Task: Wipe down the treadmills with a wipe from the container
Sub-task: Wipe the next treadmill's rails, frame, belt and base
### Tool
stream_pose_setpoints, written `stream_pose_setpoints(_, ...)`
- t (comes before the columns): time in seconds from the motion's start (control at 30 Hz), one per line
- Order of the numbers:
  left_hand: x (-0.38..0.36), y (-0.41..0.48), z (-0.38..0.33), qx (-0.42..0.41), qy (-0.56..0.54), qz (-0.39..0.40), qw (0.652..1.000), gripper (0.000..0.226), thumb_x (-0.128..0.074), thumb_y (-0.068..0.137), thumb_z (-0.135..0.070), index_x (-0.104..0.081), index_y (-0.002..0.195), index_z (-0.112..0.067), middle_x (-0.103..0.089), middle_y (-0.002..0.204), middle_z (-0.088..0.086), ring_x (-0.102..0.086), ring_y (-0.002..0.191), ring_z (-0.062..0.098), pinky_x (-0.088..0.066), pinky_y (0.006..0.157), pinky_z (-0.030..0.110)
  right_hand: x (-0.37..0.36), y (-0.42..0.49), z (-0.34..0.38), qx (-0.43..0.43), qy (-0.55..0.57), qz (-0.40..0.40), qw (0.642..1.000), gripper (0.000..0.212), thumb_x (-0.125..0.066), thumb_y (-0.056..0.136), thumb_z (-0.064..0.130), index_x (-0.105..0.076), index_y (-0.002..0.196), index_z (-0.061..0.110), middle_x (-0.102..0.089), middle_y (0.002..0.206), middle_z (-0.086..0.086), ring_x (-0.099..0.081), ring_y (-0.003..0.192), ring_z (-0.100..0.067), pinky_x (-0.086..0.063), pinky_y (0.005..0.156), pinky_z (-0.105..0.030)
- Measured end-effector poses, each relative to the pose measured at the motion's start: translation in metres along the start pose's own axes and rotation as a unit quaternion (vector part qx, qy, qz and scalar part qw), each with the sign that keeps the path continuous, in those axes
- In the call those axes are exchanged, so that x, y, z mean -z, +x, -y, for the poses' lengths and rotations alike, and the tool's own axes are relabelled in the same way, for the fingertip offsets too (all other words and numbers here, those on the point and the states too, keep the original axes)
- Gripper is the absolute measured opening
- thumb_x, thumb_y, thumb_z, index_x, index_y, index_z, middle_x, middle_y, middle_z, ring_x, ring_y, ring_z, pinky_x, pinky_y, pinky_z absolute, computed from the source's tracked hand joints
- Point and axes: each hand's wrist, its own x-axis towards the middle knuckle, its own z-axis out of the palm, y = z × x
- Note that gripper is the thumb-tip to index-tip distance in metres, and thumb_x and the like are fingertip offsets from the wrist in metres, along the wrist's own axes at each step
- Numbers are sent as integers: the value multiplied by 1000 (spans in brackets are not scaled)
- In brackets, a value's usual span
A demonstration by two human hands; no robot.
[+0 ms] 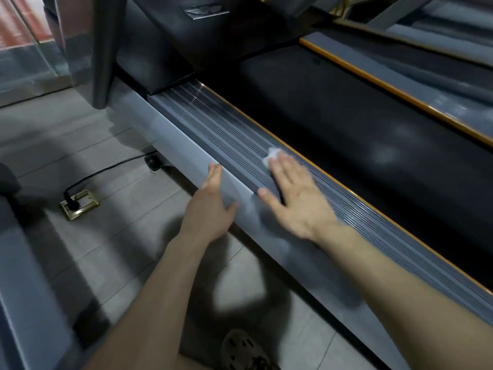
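Observation:
A treadmill runs diagonally through the view, with a ribbed grey side rail point(213, 124) beside its black belt point(360, 124). My right hand point(296, 193) lies flat on the rail, fingers straight, pressing a small white wipe point(272, 155) that shows past the fingertips. My left hand point(210, 206) rests with straight fingers against the smooth grey outer side of the frame point(170, 137), just left of the rail. The wipe container is not in view.
A black cable point(106, 169) runs across the tiled floor to a brass floor socket point(79, 204). The dark motor cover point(170, 46) and upright post point(106, 49) stand at the rail's far end. A second treadmill point(426, 62) lies to the right, another machine at the left edge.

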Motion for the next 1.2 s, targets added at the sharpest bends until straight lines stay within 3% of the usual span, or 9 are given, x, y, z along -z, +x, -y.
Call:
stream_pose_setpoints(0.1, 2, 0, -6, 12, 19, -21, 1000, 85, -74, 100, -25, -26, 170, -18, -23, 178, -2, -37, 156, 26, -35, 124, 39, 2, -31, -15, 68, -1, 9, 998, 72, -23, 108, 65, -11, 171, 32, -2, 178, 9, 5, 164, -8, 1, 134, -36)
stream_pose_setpoints(0.2, 3, -4, -18, 17, 44, -9, 999, 81, -70, 102, -27, -26, 170, -18, -21, 179, -3, -27, 161, 20, -26, 128, 37, 12, -48, -51, -185, 32, -57, 981, 78, -12, 105, 67, -14, 171, 26, -7, 179, 1, -4, 165, -21, -3, 133, -41)
stream_pose_setpoints(0.37, 5, -6, -59, 19, 105, 42, 993, 86, -68, 103, -36, -16, 171, -27, -4, 181, 2, -18, 164, 27, -29, 129, 48, -2, -126, -30, 24, 6, 10, 1000, 73, -21, 109, 67, 1, 170, 34, 11, 177, 13, 16, 161, -4, 4, 134, -37)
stream_pose_setpoints(0.5, -5, -17, -97, -46, 170, 58, 983, 85, -68, 104, -34, -17, 171, -27, -2, 181, 4, -14, 165, 30, -25, 132, 51, 10, -163, -67, -220, 30, -32, 975, 79, -8, 105, 73, 0, 171, 29, 10, 177, 8, 12, 164, -14, 2, 134, -40)
stream_pose_setpoints(0.63, -31, -32, -142, -183, 243, 82, 949, 83, -70, 102, -24, -22, 171, -27, -10, 180, 6, -15, 165, 28, -24, 132, 49, 12, -209, -61, -87, -2, 71, 994, 82, -20, 105, 74, 16, 167, 35, 27, 172, 14, 29, 158, -7, 9, 133, -40)
stream_pose_setpoints(0.87, -75, -65, -179, -289, 295, 173, 894, 93, -68, 99, -19, -12, 173, -27, -2, 181, 4, -3, 167, 22, -17, 133, 44, 80, -232, -90, -26, 12, 106, 994, 92, -37, 93, 76, -4, 170, 37, 8, 177, 12, 8, 164, -9, -3, 134, -45)
stream_pose_setpoints(1.07, -88, -85, -199, -383, 205, 204, 877, 59, -52, 107, -10, -47, 162, -30, -30, 175, -9, -20, 163, 11, -21, 132, 35, 112, -273, -122, -153, -38, 162, 974, 50, -59, 98, 50, -64, 140, 23, -53, 157, -1, -50, 145, -26, -43, 117, -40)
stream_pose_setpoints(1.13, -94, -88, -198, -387, 218, 220, 868, 52, -50, 109, -16, -52, 159, -30, -35, 173, -8, -23, 162, 11, -21, 132, 37, 106, -281, -121, -176, -6, 152, 973, 53, -56, 101, 54, -61, 142, 21, -54, 156, -3, -51, 143, -28, -45, 116, -42)
stream_pose_setpoints(1.2, -98, -90, -193, -381, 243, 236, 860, 52, -51, 110, -28, -47, 162, -30, -31, 175, -8, -20, 163, 11, -17, 134, 37, 93, -290, -117, -159, -2, 147, 976, 70, -49, 105, 61, -34, 165, 28, -26, 175, -2, -27, 160, -24, -29, 128, -42)
